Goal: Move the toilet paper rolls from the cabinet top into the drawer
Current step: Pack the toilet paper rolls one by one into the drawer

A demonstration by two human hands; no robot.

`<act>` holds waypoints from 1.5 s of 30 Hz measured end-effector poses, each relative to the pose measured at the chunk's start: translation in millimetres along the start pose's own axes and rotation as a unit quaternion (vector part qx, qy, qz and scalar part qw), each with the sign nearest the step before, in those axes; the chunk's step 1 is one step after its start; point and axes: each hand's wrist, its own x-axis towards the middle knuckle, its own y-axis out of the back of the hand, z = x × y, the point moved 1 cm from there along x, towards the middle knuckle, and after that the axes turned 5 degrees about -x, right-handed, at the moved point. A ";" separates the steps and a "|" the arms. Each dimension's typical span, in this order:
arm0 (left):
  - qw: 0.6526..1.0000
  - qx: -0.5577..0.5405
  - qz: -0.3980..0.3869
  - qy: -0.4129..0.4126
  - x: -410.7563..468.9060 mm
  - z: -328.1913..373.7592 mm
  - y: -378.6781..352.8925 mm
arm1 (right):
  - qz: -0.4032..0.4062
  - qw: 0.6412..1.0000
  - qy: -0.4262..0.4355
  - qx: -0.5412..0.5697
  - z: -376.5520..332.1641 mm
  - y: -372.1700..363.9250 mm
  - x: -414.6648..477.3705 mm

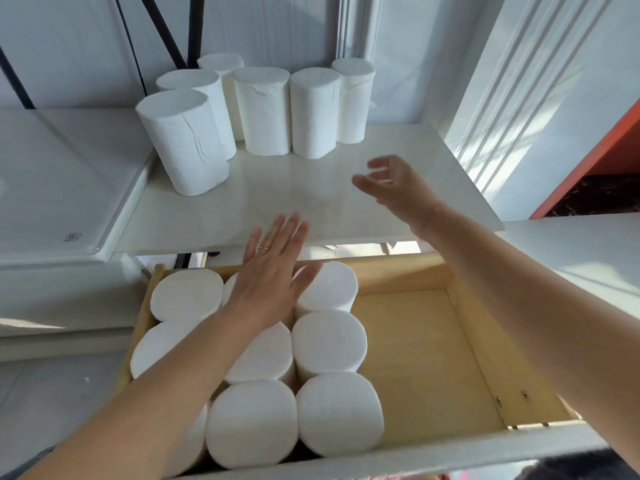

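Observation:
Several white toilet paper rolls [261, 110] stand upright at the back of the white cabinet top [311, 209]; the nearest one [183, 142] leans at the left. Below it, the wooden drawer [426, 358] is pulled out, and several rolls [329, 342] stand packed in its left half. My left hand [272, 271] hovers flat and open over the drawer's back rolls, holding nothing. My right hand [394, 183] is raised over the cabinet top's right side, fingers apart and empty, a short way in front of the rolls.
The drawer's right half shows bare wood. A white glossy surface [52, 188] adjoins the cabinet on the left. White wall panels rise behind, with black bars [162, 29] at the back left. An orange edge [595, 154] stands at the right.

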 end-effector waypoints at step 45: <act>0.996 0.069 -0.014 0.045 40.0 -21.9 -6.4 | -0.113 0.985 0.106 0.075 7.7 -27.3 49.4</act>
